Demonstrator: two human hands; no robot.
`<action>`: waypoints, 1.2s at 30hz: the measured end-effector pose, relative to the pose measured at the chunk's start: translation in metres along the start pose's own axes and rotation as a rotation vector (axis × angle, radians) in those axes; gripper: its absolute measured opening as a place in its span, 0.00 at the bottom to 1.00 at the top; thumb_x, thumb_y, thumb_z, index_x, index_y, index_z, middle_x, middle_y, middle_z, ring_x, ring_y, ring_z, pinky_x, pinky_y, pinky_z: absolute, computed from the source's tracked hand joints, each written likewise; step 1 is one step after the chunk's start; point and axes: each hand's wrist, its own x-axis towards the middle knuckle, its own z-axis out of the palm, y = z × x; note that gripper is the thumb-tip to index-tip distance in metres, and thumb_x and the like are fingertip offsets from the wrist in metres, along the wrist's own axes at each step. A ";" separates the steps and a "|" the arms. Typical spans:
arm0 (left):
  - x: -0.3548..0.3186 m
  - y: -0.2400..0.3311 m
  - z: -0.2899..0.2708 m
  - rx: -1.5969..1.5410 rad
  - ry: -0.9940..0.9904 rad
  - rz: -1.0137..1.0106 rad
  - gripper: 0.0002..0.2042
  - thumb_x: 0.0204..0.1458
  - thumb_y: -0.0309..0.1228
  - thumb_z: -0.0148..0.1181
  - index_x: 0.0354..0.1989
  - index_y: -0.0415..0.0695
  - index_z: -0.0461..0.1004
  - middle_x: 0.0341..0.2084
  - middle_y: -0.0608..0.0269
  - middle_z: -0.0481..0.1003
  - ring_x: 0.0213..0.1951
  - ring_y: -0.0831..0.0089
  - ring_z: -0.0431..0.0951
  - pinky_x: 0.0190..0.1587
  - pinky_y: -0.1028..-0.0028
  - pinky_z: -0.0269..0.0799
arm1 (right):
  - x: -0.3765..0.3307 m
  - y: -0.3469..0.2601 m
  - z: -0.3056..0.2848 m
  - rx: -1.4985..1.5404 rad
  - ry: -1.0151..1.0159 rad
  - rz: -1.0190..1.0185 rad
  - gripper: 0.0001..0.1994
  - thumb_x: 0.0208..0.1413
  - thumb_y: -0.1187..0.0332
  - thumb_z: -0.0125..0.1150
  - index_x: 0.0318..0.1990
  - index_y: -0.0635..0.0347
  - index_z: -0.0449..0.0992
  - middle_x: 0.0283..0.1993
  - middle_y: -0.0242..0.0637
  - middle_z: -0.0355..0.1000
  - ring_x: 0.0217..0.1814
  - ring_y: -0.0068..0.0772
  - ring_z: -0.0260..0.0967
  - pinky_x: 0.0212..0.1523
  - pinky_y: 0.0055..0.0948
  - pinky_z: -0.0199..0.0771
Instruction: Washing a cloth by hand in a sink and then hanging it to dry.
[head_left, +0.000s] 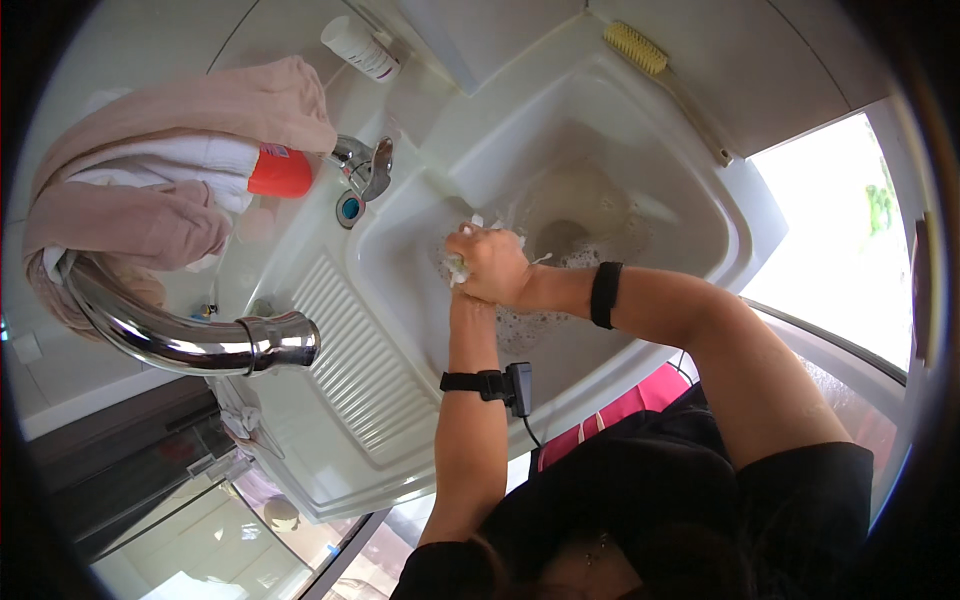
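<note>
Both my hands meet in the white sink basin point(640, 160), over soapy, foamy water. My right hand point(495, 262) comes in from the right, wears a black band at the wrist, and is closed around a small wet white cloth point(457, 268). My left hand point(468, 303) reaches up from below and is largely hidden under the right hand, pressed against the same cloth. A black strap with a small device sits on my left forearm. Bits of cloth stick out above and to the left of my fingers.
A ridged washboard slope point(350, 340) lies left of the basin. A chrome tap point(362, 165) stands at the basin's left rim. Pink and white laundry point(200, 110) is piled behind a chrome pipe point(180, 335). A yellow scrubbing brush point(650, 55) and a white bottle point(360, 47) lie behind the basin.
</note>
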 end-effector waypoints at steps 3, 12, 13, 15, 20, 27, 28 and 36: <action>-0.003 -0.010 0.024 0.006 0.248 -0.018 0.15 0.52 0.41 0.43 0.43 0.46 0.58 0.43 0.58 0.59 0.45 0.63 0.60 0.38 0.63 0.63 | 0.000 0.032 0.000 0.006 0.106 -0.108 0.15 0.32 0.63 0.58 0.30 0.60 0.69 0.33 0.46 0.67 0.34 0.45 0.67 0.33 0.39 0.68; 0.011 -0.024 -0.034 0.767 0.908 -0.134 0.26 0.49 0.37 0.51 0.56 0.59 0.48 0.54 0.53 0.52 0.51 0.56 0.57 0.47 0.52 0.58 | 0.011 0.133 -0.027 -0.520 0.073 0.662 0.26 0.40 0.61 0.56 0.50 0.54 0.60 0.52 0.47 0.53 0.51 0.54 0.54 0.46 0.48 0.61; 0.014 -0.027 -0.027 0.769 0.904 -0.142 0.26 0.49 0.37 0.51 0.56 0.59 0.48 0.54 0.53 0.52 0.51 0.56 0.57 0.47 0.52 0.58 | 0.006 0.134 -0.022 -0.478 0.138 0.753 0.26 0.41 0.60 0.55 0.51 0.53 0.60 0.53 0.46 0.52 0.51 0.55 0.54 0.47 0.50 0.60; 0.016 -0.035 -0.013 0.340 0.779 -0.219 0.26 0.49 0.42 0.49 0.57 0.55 0.49 0.55 0.55 0.51 0.52 0.54 0.56 0.49 0.49 0.55 | -0.001 0.113 -0.006 -0.475 -0.215 0.797 0.26 0.42 0.61 0.54 0.52 0.52 0.59 0.53 0.48 0.54 0.53 0.58 0.52 0.48 0.50 0.59; 0.015 -0.029 -0.035 -0.098 0.449 -0.340 0.24 0.51 0.48 0.42 0.53 0.47 0.57 0.51 0.58 0.58 0.50 0.57 0.60 0.49 0.53 0.56 | -0.010 0.089 0.054 0.049 -0.234 0.540 0.20 0.36 0.60 0.57 0.40 0.58 0.70 0.42 0.48 0.64 0.44 0.46 0.64 0.44 0.36 0.65; 0.023 -0.017 -0.051 -0.126 -0.137 0.000 0.24 0.52 0.49 0.40 0.48 0.42 0.61 0.47 0.58 0.63 0.46 0.63 0.64 0.47 0.58 0.61 | -0.007 0.000 -0.007 0.002 -0.042 0.151 0.13 0.40 0.62 0.53 0.32 0.59 0.71 0.39 0.47 0.66 0.41 0.45 0.65 0.40 0.37 0.67; 0.027 -0.020 -0.050 -0.084 -0.156 0.020 0.24 0.52 0.49 0.40 0.48 0.42 0.61 0.47 0.58 0.63 0.46 0.63 0.65 0.47 0.58 0.61 | -0.007 0.001 -0.010 0.000 -0.038 0.151 0.13 0.40 0.62 0.53 0.32 0.59 0.71 0.39 0.47 0.66 0.41 0.45 0.65 0.40 0.37 0.67; 0.014 -0.032 0.048 0.190 0.494 -0.157 0.22 0.51 0.47 0.43 0.47 0.43 0.62 0.44 0.58 0.65 0.45 0.68 0.65 0.43 0.60 0.63 | 0.005 0.079 -0.022 -0.154 -0.232 0.303 0.13 0.46 0.60 0.49 0.34 0.59 0.70 0.39 0.45 0.67 0.41 0.42 0.67 0.40 0.36 0.68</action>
